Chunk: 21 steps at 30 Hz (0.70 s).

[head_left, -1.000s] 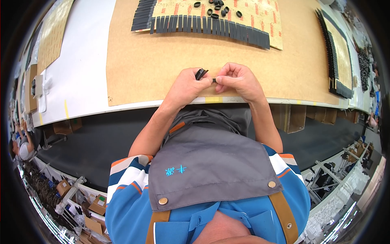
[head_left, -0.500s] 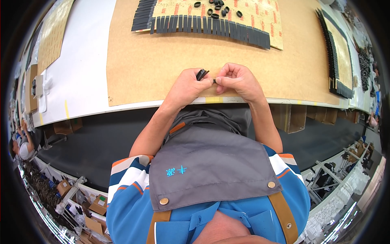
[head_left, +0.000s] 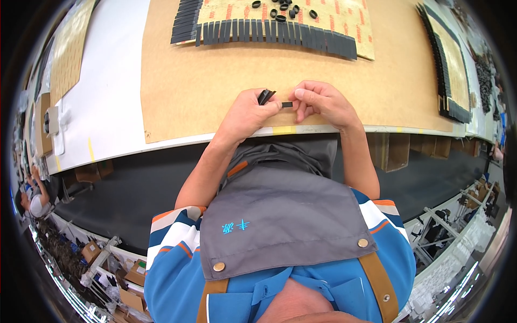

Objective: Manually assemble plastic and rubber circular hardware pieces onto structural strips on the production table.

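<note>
Left hand (head_left: 249, 110): grip closed on a small stack of black strips (head_left: 264, 97), their ends poking up past the fingertips. Right hand (head_left: 322, 102): thumb and forefinger pinched on one short black piece (head_left: 287, 104), held between the two hands, just off the left fingertips. Both hands sit at the near edge of a brown board (head_left: 215, 70) on the surface (head_left: 107, 107). Beyond the grip, well apart, a long row of black strips (head_left: 280, 35) lies along a tan sheet (head_left: 344, 21); black rings (head_left: 280, 11) are scattered on it. Far right of the grip, another strip row (head_left: 441, 70).
</note>
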Tool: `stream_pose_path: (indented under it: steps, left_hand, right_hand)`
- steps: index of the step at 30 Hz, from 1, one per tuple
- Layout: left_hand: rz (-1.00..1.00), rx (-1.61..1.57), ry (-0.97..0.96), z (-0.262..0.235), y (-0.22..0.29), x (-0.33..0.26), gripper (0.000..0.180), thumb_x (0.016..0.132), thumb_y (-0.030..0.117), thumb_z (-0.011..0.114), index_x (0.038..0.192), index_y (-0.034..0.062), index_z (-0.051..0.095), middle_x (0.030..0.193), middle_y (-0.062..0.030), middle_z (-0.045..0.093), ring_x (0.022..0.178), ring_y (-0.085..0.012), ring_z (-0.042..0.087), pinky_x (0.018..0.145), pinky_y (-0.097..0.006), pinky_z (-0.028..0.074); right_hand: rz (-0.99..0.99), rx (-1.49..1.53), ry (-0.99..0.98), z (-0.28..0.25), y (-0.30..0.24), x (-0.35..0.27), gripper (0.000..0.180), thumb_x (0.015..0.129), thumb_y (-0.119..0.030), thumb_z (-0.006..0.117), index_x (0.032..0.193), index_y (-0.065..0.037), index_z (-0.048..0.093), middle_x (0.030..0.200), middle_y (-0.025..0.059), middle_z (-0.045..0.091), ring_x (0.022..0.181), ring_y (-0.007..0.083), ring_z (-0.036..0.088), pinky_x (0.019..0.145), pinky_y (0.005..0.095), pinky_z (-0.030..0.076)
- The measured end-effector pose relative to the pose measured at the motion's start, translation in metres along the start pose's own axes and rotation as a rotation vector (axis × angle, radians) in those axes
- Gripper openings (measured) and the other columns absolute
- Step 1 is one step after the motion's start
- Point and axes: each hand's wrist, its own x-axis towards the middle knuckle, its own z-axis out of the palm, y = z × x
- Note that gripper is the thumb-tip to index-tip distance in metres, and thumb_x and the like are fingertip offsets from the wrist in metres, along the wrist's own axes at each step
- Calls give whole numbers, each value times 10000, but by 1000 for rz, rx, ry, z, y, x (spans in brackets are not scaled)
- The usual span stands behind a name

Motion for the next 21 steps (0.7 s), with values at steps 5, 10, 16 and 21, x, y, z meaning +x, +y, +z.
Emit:
stream_pose_path:
  steps: [5,10,16,21]
  left_hand:
    - [-12,-17,-32,-2,4,1,111,832,145,613,772,52,605,565,63,454,457,-15,371,402,-201,276]
    - [73,101,-50,-2,3,0,165,845,191,617,734,73,585,568,60,454,466,-20,379,416,-207,286]
    - [-55,-202,-186,-11,4,-4,208,928,215,531,898,16,584,568,54,378,493,-34,363,447,-228,326]
    - [-78,-443,-204,-17,2,-4,270,965,250,487,978,-12,552,637,32,392,520,-71,411,504,-249,395]
  right_hand:
    - [13,-129,-90,4,-5,2,277,952,-278,513,907,-17,594,726,23,588,581,81,578,555,203,476]
    - [40,-305,-165,13,-9,4,311,944,-296,528,791,-35,603,588,-26,505,477,45,467,444,210,391]
    - [-321,-422,319,4,-25,27,318,856,-206,559,617,-1,515,514,-23,436,514,53,383,457,269,329]
    - [-459,-698,653,-34,-79,76,370,840,-321,606,721,29,611,569,58,540,527,136,497,521,315,412]
